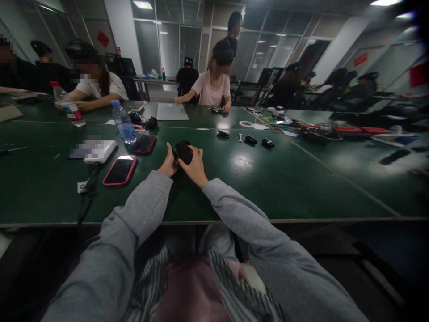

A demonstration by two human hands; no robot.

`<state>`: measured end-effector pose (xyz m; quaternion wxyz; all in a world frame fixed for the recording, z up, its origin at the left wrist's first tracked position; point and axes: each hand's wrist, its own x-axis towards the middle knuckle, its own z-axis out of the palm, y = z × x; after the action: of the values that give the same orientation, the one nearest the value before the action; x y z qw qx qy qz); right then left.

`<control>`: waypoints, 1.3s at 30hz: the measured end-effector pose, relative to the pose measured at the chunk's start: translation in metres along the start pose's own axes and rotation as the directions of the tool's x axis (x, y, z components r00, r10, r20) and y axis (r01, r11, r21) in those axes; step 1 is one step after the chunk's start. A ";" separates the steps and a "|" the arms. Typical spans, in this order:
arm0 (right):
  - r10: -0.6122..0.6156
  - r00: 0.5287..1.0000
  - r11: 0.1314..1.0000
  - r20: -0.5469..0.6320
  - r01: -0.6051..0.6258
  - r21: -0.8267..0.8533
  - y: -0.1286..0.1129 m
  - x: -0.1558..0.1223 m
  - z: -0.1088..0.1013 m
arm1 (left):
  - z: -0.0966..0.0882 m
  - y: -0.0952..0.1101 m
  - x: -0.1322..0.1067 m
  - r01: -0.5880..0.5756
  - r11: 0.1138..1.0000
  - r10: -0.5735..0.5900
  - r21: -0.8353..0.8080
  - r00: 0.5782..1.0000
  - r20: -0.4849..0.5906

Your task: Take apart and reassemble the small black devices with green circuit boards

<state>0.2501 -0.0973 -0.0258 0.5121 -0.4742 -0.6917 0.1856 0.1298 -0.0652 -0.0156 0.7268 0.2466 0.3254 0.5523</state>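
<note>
In a dim shared workroom, above the near edge of a green worktop [234, 188], the left hand [168, 165] and right hand [195, 168] both clasp a small black gadget [183, 151], seemingly light, rigid and smooth, best gripped by its sides.

Green desk [301, 179] carrying two phones: pink-cased [119, 170] near the edge, red-cased [144, 144] beyond it, beside a water bottle [123, 122]. White box [100, 151] to the left. Small black parts [250, 140] and tape roll [246, 124] further right. Co-workers seated opposite.
</note>
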 end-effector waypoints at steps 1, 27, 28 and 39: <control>0.002 1.000 1.000 -0.021 -0.002 0.017 0.000 0.002 -0.001 | -0.001 0.001 0.000 -0.004 1.000 0.004 0.002 1.000 -0.018; 0.443 0.888 0.791 0.125 -0.453 0.411 0.033 0.021 -0.006 | -0.007 0.019 -0.004 -0.082 0.981 0.069 -0.175 0.994 -0.084; 0.439 0.890 0.809 0.127 -0.452 0.376 0.035 0.021 -0.008 | -0.008 0.021 -0.004 -0.100 0.976 0.084 -0.192 0.993 -0.088; 0.443 0.879 0.850 0.178 -0.475 0.230 0.041 0.026 -0.012 | -0.018 0.031 -0.003 -0.166 0.938 0.151 -0.305 0.986 -0.070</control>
<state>0.2790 -0.0583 -0.0380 0.4700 -0.5406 -0.5560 0.4216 0.0956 -0.0596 -0.0046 0.7021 0.1423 0.2302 0.6587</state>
